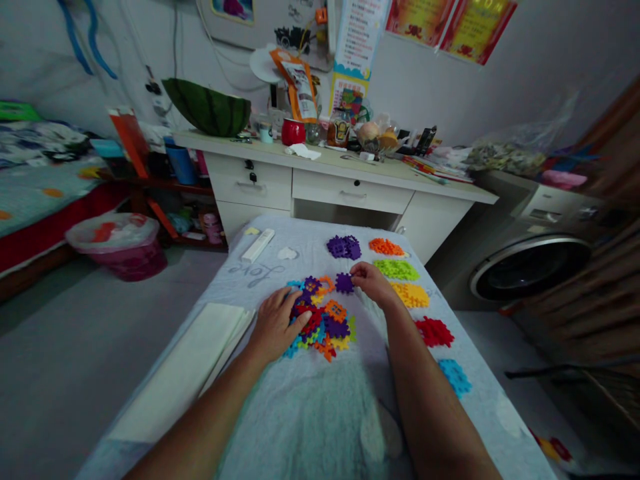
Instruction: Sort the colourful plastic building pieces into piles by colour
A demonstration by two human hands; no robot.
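Note:
My right hand [373, 281] pinches a purple toothed square building tile [345, 283] by its right edge. My left hand [275, 325] lies with fingers spread at the left side of a mixed pile of tiles [325, 320], its fingertips on the pieces. Beyond my right hand sits a purple tile group [343, 247]. Down the right side of the table run sorted groups: orange tiles [387, 247], lime green tiles [397, 269], yellow tiles [411, 295], red tiles [435, 331] and light blue tiles [454, 377].
A folded white sheet [185, 370] lies along the table's left edge, with a white remote [259, 245] farther back. Behind the table stands a white desk [320, 170] bearing a cut watermelon [207, 110] and clutter. A washing machine [530, 233] is at the right, a pink bin [120, 250] at the left.

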